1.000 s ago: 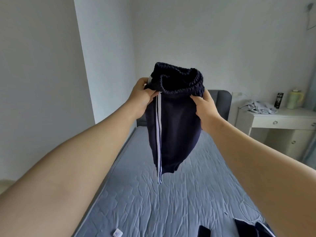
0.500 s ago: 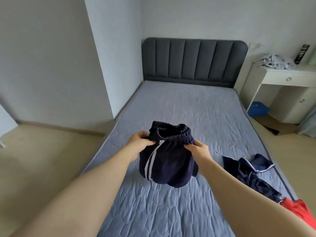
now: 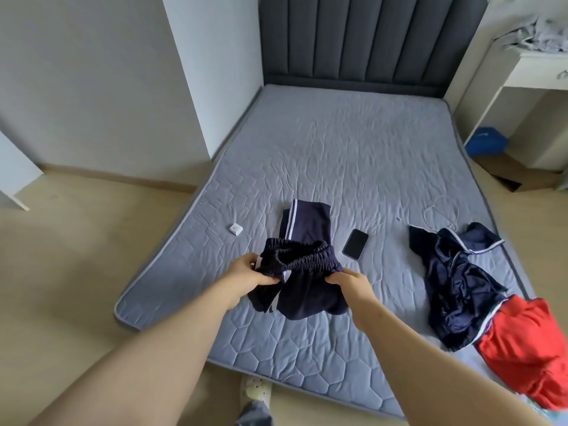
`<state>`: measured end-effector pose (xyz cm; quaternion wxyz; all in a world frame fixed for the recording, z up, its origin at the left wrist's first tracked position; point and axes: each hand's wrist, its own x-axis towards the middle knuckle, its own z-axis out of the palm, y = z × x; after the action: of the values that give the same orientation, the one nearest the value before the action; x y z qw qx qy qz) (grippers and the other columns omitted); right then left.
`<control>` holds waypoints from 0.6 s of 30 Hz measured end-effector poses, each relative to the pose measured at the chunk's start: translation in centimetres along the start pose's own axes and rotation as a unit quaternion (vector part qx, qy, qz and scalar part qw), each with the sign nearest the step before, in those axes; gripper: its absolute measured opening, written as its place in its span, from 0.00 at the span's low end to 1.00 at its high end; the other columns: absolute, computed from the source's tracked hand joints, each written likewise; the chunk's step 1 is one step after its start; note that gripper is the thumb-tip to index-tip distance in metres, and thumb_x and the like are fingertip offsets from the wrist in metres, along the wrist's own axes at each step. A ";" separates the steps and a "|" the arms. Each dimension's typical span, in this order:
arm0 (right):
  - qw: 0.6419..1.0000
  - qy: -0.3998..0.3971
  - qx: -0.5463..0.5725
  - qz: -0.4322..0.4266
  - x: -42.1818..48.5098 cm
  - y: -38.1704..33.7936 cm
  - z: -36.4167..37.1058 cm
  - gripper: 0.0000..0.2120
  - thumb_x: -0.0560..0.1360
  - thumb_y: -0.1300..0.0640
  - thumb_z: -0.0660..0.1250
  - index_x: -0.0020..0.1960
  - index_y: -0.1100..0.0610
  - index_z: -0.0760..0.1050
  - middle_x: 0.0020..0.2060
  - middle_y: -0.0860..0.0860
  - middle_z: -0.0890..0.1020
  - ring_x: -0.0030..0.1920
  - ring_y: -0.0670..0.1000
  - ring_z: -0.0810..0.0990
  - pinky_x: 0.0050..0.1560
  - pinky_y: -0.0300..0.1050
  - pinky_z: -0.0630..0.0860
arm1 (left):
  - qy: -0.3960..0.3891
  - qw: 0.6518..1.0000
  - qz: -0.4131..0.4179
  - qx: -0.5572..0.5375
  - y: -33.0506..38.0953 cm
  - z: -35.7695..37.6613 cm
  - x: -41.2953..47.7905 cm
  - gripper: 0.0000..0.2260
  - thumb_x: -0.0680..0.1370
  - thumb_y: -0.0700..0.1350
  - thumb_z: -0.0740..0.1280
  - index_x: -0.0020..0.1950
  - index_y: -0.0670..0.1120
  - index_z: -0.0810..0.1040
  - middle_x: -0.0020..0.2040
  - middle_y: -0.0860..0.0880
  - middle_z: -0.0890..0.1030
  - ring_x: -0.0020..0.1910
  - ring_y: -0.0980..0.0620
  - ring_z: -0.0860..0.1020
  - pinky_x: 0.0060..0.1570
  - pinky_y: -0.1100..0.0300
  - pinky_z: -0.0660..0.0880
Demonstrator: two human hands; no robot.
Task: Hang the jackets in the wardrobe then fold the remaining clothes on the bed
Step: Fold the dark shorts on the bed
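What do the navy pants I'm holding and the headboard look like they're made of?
Pants: probably soft knit jersey, matte; it drapes limply, with a gathered elastic waistband and white side stripes. Headboard: dark grey upholstery, matte, padded in vertical channels; woven cloth or faux leather, I cannot tell.

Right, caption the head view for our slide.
Left hand and right hand hold navy track pants by the waistband over the mattress.

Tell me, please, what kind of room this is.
Most likely a bedroom: a bed with a grey quilted mattress and a dark padded headboard, a white desk beside it, and loose clothes on the mattress. The left hand and the right hand hold navy track pants over it.
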<state>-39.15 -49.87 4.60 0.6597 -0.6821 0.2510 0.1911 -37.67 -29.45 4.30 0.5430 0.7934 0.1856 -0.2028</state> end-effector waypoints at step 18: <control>0.972 0.192 -0.136 0.007 24.4 -4.8 5.2 0.11 0.73 0.55 0.65 0.33 0.57 0.72 0.30 0.53 0.71 0.33 0.53 0.68 0.33 0.45 0.63 | -0.048 0.998 -0.037 -0.006 5.6 0.0 26.7 0.08 0.76 0.38 0.66 0.54 0.45 0.75 0.37 0.53 0.75 0.36 0.59 0.72 0.27 0.75 0.66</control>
<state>-16.36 -46.92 -6.30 0.4988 -0.7878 0.3491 0.0934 -12.11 -29.33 -5.30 0.5486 0.7719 0.1897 -0.2593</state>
